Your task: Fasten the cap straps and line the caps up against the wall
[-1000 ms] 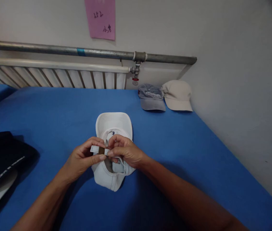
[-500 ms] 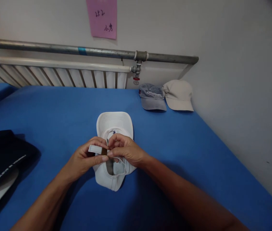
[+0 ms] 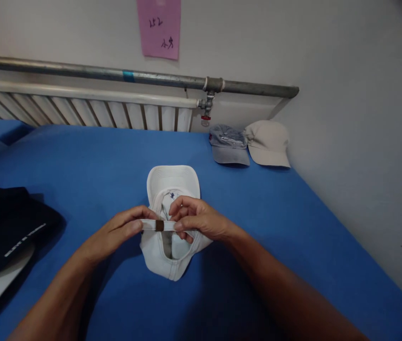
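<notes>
Fingers: left hand pinches one side of the strap, right hand the other, apparently to hold it straight.
White cap: inside showing on the blue counter, probably for easy reach.
Grey cap: beside the beige cap, likely out of the way.

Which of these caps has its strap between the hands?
The white cap in the middle: the left hand and right hand hold its strap. The grey cap, beige cap and dark cap lie apart, untouched.

Left hand and right hand were both in a pinch (right one curled more), forearms slanting in from below.
</notes>
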`<act>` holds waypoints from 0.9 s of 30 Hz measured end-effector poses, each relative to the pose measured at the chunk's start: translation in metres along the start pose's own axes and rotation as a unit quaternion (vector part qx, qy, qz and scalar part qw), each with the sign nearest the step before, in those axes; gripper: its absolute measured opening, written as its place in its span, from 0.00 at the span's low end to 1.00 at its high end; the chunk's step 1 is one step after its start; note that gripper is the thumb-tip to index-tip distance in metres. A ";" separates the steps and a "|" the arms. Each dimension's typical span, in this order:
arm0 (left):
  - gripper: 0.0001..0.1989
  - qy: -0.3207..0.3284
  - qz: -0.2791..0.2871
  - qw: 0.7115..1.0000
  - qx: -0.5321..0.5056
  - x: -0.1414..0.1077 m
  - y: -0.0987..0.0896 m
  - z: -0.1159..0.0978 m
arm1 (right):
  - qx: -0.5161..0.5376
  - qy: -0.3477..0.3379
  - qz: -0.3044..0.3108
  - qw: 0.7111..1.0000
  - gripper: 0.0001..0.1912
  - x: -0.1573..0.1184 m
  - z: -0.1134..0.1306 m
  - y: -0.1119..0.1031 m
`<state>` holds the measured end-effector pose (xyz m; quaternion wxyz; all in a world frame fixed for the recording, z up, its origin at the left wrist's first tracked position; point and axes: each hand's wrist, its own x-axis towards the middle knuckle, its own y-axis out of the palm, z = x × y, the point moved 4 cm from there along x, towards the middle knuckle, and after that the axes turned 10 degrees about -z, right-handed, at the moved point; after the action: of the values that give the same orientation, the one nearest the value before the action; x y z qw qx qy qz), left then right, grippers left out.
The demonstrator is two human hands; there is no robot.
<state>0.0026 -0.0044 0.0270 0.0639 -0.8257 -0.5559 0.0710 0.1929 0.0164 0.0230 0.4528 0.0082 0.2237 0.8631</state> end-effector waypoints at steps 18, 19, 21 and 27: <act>0.14 -0.056 0.052 0.996 -0.036 0.001 0.015 -0.007 | -0.121 0.012 -0.046 0.991 0.08 0.000 -0.004 0.005; 0.15 -0.050 0.041 0.997 -0.040 0.001 0.015 -0.007 | -0.112 0.010 -0.049 0.992 0.09 0.001 -0.005 0.004; 0.13 -0.028 0.015 0.999 -0.020 0.000 0.016 -0.007 | -0.089 0.008 -0.053 0.995 0.09 0.003 -0.007 0.003; 0.10 0.079 -0.076 0.992 0.069 -0.003 0.016 -0.008 | -0.044 0.004 -0.048 0.998 0.11 0.005 -0.009 0.002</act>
<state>0.0178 -0.0132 0.0324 0.1695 -0.7775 -0.6044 0.0383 0.1865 0.0159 0.0143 0.4926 -0.0262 0.1873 0.8494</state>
